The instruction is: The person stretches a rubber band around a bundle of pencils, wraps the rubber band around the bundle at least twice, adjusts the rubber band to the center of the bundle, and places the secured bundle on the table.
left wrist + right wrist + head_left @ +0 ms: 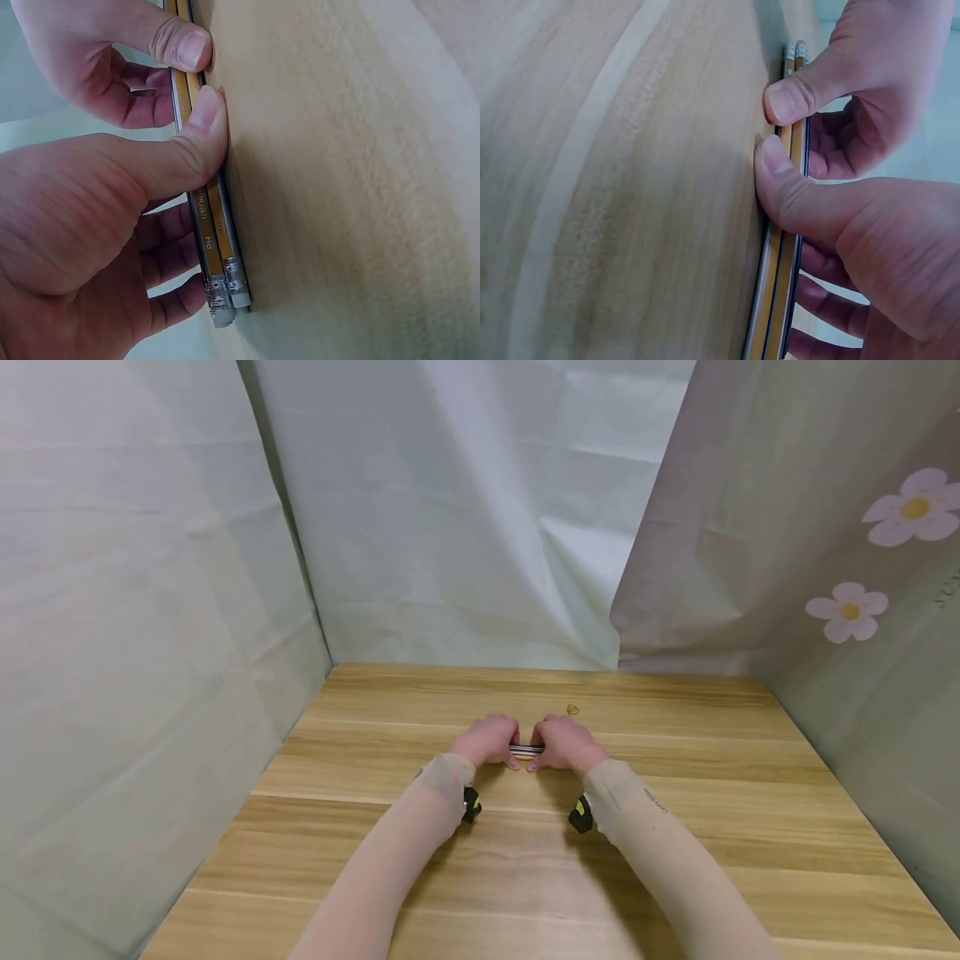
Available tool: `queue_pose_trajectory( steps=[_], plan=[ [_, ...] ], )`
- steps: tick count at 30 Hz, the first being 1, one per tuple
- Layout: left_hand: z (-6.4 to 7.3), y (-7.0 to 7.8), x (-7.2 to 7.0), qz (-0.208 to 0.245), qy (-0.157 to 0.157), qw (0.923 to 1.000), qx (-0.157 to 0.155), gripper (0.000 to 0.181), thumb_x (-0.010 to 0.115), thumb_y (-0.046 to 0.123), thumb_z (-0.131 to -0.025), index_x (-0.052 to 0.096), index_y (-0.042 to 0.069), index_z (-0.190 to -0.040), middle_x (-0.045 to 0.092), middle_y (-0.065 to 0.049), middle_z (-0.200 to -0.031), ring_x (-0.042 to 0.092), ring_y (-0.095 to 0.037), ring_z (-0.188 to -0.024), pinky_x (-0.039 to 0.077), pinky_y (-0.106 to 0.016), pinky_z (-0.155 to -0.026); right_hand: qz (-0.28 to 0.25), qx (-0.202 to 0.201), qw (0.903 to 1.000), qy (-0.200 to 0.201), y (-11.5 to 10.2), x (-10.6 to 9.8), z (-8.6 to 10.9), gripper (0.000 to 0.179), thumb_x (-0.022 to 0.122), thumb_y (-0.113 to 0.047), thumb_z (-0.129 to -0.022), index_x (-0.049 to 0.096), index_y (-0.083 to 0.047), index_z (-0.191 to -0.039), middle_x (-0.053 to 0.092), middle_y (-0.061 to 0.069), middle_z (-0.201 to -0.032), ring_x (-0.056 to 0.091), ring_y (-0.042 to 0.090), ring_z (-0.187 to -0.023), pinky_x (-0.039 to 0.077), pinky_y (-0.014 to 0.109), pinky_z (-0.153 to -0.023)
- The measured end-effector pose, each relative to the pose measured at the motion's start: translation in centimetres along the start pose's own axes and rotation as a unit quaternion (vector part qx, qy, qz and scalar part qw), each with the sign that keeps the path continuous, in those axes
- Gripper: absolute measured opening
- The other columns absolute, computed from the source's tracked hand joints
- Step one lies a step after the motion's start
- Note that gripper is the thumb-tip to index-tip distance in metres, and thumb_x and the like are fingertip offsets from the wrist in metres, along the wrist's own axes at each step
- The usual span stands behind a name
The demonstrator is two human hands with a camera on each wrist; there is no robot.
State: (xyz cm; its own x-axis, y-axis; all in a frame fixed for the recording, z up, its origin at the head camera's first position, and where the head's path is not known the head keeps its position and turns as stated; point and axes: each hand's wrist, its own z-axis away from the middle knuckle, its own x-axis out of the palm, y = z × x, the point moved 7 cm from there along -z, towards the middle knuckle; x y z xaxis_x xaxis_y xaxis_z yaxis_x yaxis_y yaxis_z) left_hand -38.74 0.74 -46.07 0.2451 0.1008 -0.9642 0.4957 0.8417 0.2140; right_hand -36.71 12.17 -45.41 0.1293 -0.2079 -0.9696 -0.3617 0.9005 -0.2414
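A small bundle of yellow and dark striped pencils [527,751] lies crosswise low over the wooden table, gripped by both hands side by side. My left hand [491,740] pinches it near the eraser ends, thumb on the near side and fingers curled behind. Silver ferrules and white erasers [223,300] stick out past that hand in the left wrist view. Close beside it, my right hand [564,743] holds the bundle the same way, its thumb [776,161] pressed along the pencils. Beyond the right hand the pencils run on out of the right wrist view.
A thin yellowish loop, like a rubber band [572,710], lies on the table [420,893] just behind the right hand. Pale sheets [465,527] hang along the back and sides of the table. Black wrist devices [581,815] sit under both wrists.
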Motion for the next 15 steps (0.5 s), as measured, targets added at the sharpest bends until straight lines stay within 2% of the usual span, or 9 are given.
queue_pose_trajectory(
  steps=[7,15],
  plan=[
    [-0.06,-0.15,0.10,-0.006,0.002,1.0000,0.001,0.036,0.096,0.030,-0.081,0.071,0.013,-0.099,0.066,0.002,-0.092,0.060,-0.020,-0.091,0.050,-0.042,-0.091,-0.004,0.021,0.9997,-0.013,0.14,0.28,-0.34,0.036,0.097,-0.039,-0.078,0.077,-0.014,-0.095,0.067,-0.002,-0.091,0.062,0.021,-0.086,0.054,0.045,-0.085],
    [0.02,0.00,0.06,-0.010,0.003,0.9999,0.005,0.036,0.096,0.031,-0.080,0.073,0.011,-0.101,0.069,0.001,-0.095,0.063,-0.021,-0.093,0.052,-0.042,-0.091,0.002,0.027,0.9993,-0.027,0.41,0.51,-0.58,0.035,0.096,-0.041,-0.079,0.077,-0.016,-0.093,0.068,-0.003,-0.088,0.060,0.019,-0.083,0.054,0.043,-0.081]
  ],
)
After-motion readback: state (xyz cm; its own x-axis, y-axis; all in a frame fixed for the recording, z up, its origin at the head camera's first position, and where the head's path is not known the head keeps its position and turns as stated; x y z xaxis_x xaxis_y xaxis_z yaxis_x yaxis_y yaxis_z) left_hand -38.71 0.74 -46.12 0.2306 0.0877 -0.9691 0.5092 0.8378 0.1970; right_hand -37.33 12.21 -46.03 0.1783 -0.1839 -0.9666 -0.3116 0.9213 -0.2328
